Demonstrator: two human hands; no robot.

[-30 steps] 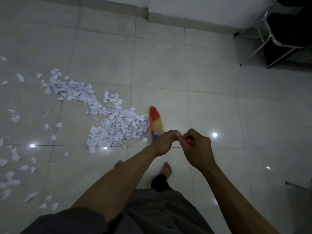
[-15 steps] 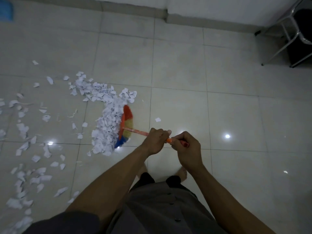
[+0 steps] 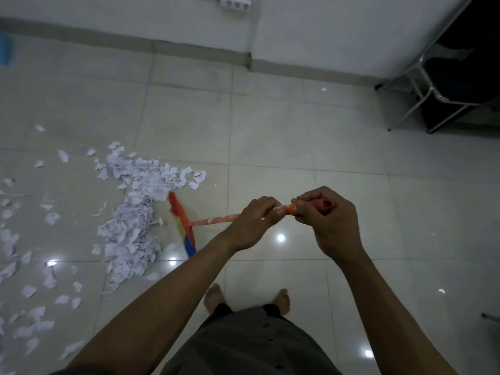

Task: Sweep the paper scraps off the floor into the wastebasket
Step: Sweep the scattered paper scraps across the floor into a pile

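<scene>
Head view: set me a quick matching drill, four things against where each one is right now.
Things:
1. broom head
2. chair
3. power strip
4. right hand

Places:
A. on the wall, top of the view
B. gripping the handle's end
C. far right, by the wall
D. at the right edge of the scrap pile

Pairs: 1-D, 2-C, 3-A, 4-B.
</scene>
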